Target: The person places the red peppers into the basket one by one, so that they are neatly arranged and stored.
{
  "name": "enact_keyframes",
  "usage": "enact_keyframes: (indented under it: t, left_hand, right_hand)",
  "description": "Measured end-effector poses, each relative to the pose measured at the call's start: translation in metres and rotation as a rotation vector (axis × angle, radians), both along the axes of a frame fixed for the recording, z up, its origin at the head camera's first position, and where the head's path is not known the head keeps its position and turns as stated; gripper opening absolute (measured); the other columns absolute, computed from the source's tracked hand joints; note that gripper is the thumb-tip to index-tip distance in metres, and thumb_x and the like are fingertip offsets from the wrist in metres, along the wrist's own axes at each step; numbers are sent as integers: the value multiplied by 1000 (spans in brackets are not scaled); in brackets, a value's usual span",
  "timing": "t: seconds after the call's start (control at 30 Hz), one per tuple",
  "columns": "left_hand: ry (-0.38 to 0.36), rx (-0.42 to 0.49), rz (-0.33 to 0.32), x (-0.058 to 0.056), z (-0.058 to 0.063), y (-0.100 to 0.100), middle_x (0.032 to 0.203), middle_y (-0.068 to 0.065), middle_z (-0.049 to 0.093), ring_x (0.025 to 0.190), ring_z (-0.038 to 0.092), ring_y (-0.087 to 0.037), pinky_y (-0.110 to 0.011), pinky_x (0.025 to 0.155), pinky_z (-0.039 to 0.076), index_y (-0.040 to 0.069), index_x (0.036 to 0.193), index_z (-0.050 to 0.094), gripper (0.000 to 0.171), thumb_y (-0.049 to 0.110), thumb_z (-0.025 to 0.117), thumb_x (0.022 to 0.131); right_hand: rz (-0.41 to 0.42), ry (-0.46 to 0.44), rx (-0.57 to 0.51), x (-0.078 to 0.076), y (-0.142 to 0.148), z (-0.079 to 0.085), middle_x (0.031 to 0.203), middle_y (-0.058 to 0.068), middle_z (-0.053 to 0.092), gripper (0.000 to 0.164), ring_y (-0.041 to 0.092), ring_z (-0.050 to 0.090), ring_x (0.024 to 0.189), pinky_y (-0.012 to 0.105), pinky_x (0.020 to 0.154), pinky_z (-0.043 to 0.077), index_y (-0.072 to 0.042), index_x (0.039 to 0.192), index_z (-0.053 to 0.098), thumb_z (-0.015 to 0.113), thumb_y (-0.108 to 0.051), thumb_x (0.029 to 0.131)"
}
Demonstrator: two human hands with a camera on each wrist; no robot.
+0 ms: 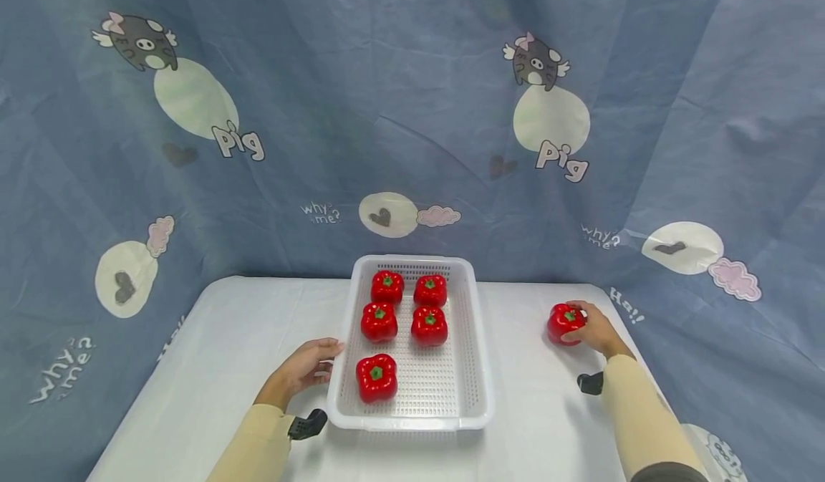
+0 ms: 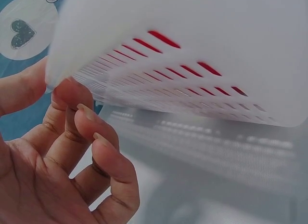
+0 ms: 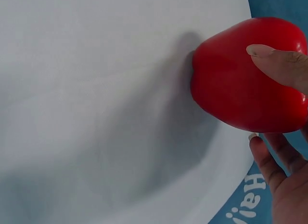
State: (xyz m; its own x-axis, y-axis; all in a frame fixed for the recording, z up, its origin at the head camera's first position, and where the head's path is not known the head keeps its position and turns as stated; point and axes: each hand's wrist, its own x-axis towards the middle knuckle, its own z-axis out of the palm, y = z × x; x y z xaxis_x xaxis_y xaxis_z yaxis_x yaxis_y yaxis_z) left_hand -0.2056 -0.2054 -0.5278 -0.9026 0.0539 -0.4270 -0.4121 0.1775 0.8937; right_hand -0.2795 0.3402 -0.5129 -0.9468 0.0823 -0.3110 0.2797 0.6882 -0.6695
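A white plastic basket (image 1: 477, 367) stands on the table with several red bell peppers in it, one of them a pepper (image 1: 377, 378) at the front left. My left hand (image 1: 308, 367) is at the basket's left side; in the left wrist view its thumb and curled fingers (image 2: 115, 161) pinch the edge of the slotted wall (image 2: 231, 46). Over to the right, another red bell pepper (image 1: 562, 324) is gripped by my right hand (image 1: 596, 330). The right wrist view shows the thumb lying across this pepper (image 3: 236, 84), with other fingers beneath it.
A white cloth covers the table (image 1: 258, 317), whose right edge runs close by the right hand. Behind it hangs a blue curtain (image 1: 412, 145) printed with pigs and words. Inside the basket, bare perforated floor (image 1: 428, 385) shows at the front right.
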Motion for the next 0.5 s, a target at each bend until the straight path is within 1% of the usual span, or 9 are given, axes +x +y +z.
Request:
enact_keyframes:
  t: [0.13,0.37,0.5]
  left_hand:
    - [-8,4,2,0,0,-1,103,-10,67,83,60,-24,-33,70,53,2,123,61,42,31,63,92]
    - [-10,11,4,-3,0,-1,100,-9,68,82,59,-23,-31,68,53,2,119,63,37,28,62,93]
    - [-10,19,-19,-3,-1,-1,95,-7,68,79,59,-20,-29,66,51,0,120,61,37,26,59,94]
  right_hand:
    - [1,16,-1,2,-4,-1,144,32,26,85,52,25,130,64,100,34,-2,146,27,78,-9,78]
    - [26,47,4,5,-16,-2,144,31,28,87,52,26,129,63,100,34,-1,146,28,80,-13,77]
    - [39,64,-27,8,-24,1,143,30,30,86,51,28,129,62,99,37,-1,146,29,80,-14,77]
